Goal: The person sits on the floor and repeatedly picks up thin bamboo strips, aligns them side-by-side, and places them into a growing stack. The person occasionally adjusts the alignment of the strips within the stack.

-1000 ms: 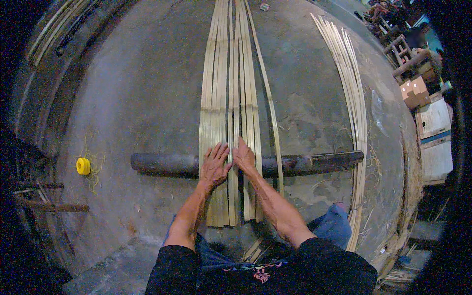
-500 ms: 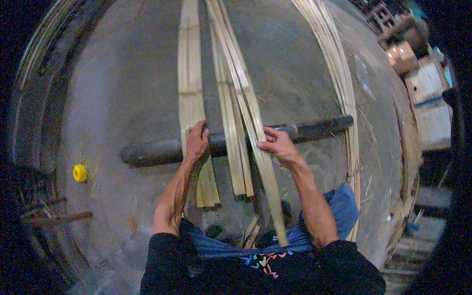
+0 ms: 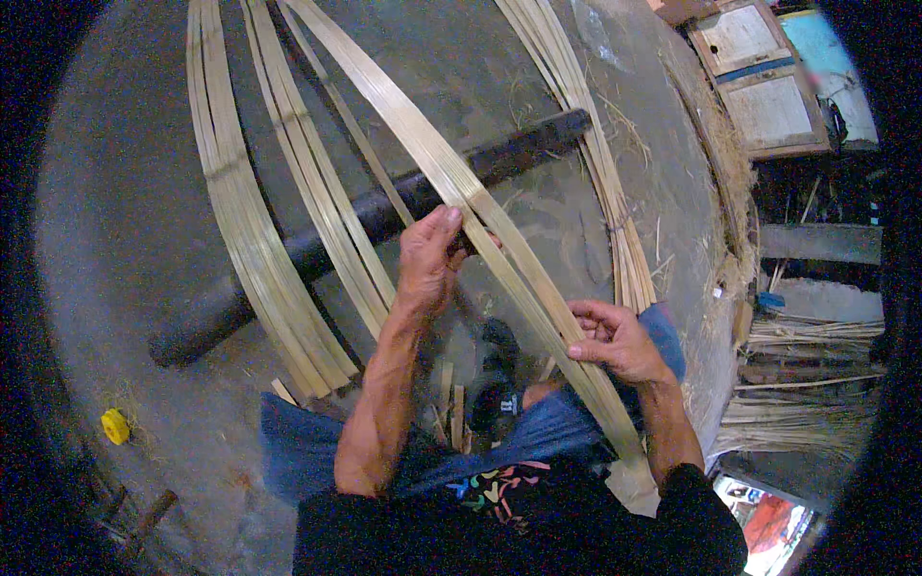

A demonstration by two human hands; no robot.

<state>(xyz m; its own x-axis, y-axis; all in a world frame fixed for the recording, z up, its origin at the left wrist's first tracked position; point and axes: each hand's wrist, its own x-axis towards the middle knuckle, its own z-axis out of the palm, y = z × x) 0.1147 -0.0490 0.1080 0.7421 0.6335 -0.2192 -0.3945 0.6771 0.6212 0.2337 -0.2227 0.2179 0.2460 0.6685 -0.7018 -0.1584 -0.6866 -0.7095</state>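
A long, pale split bamboo strip (image 3: 389,115) slants from the far left down toward my lap, parted lengthwise into narrower slats. My left hand (image 3: 427,264) grips its edge about midway, thumb on top, and a thin sliver ends beside it. Closer to me, my right hand (image 3: 619,344) pinches the strip's near part between thumb and fingers. Under the strips runs a dark round pole (image 3: 519,158) on the floor. A wide bamboo strip (image 3: 230,182) and a narrower split bamboo strip (image 3: 312,168) rest across it to the left.
More bamboo strips (image 3: 595,144) lie by the pole's right end. A yellow roll (image 3: 115,426) is on the floor at left. White-panelled cabinet (image 3: 744,38) and stacked bamboo bundles (image 3: 807,422) stand at right. Short offcuts (image 3: 451,408) lie near my feet.
My view has turned right. Both hands now hold one strip; my left hand has left the wide strip, and my right hand is nearer my body.
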